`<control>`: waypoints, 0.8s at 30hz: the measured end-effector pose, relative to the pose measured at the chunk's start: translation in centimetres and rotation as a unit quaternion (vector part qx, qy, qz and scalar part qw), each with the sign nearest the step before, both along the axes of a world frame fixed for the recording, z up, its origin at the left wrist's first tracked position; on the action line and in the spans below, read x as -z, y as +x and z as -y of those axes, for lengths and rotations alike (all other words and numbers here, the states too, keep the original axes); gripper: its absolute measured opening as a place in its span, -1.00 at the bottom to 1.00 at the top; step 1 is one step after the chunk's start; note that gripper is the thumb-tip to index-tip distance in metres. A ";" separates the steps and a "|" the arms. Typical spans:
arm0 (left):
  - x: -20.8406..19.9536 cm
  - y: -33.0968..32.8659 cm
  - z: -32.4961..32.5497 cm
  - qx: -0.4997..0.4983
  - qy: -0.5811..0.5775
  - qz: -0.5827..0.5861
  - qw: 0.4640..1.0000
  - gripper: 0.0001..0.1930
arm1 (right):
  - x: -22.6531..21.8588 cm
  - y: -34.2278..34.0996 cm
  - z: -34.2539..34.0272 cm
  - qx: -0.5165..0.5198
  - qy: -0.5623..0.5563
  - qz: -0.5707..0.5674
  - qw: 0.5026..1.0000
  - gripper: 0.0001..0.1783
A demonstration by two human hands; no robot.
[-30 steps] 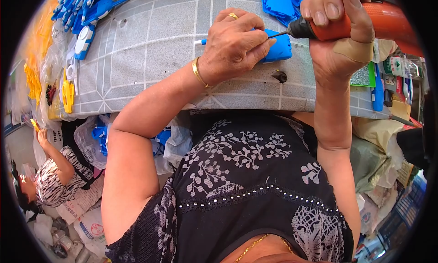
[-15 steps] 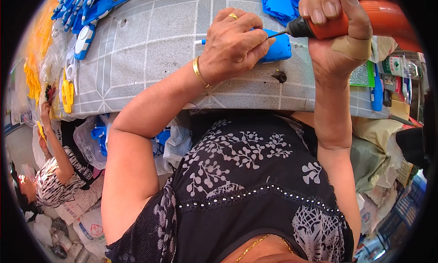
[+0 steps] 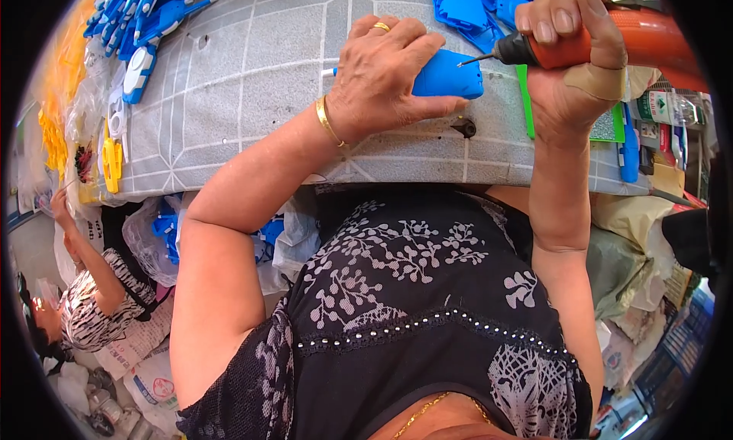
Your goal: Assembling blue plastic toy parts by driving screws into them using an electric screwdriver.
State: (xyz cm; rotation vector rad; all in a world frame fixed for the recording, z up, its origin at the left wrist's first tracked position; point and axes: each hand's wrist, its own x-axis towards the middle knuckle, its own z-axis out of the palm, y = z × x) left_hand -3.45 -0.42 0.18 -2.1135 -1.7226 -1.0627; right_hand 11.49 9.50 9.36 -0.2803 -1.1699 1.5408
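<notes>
My left hand (image 3: 382, 77) lies over a blue plastic casing (image 3: 449, 75) on the table and holds it, thumb along the near edge and fingers across its left part. A short white tip sticks out on the casing's left side. My right hand (image 3: 571, 66) is wrapped round an orange-red electric screwdriver (image 3: 649, 37) with a black nose. Its thin bit (image 3: 479, 59) points left, and the tip is at the casing's upper face. Something small and shiny shows at that tip, too small to name for sure.
Blue-and-white plastic parts (image 3: 141, 16) are heaped at the far left, with a yellow part (image 3: 112, 165) nearer. More blue pieces (image 3: 466, 14) lie beyond the casing. A dark small object (image 3: 463, 127) sits near the table edge. Another person (image 3: 95, 295) works at the left.
My left fingers have drawn back from the bit's tip, and the thumb now stretches along the casing, uncovering more of it. The screwdriver has shifted slightly right.
</notes>
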 end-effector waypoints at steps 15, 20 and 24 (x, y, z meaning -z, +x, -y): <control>0.8 0.1 -0.3 0.013 -0.060 -0.015 0.998 -0.30 | 3.5 3.1 -3.6 -0.051 0.021 -0.009 0.998 -0.83; 0.8 0.2 -0.2 0.009 -0.074 -0.008 0.997 -0.34 | 4.1 3.1 -4.0 -0.055 0.022 -0.010 0.998 -0.82; 0.7 0.2 -0.1 0.010 -0.073 -0.007 0.997 -0.34 | 4.2 3.0 -4.2 -0.055 0.021 -0.009 0.998 -0.81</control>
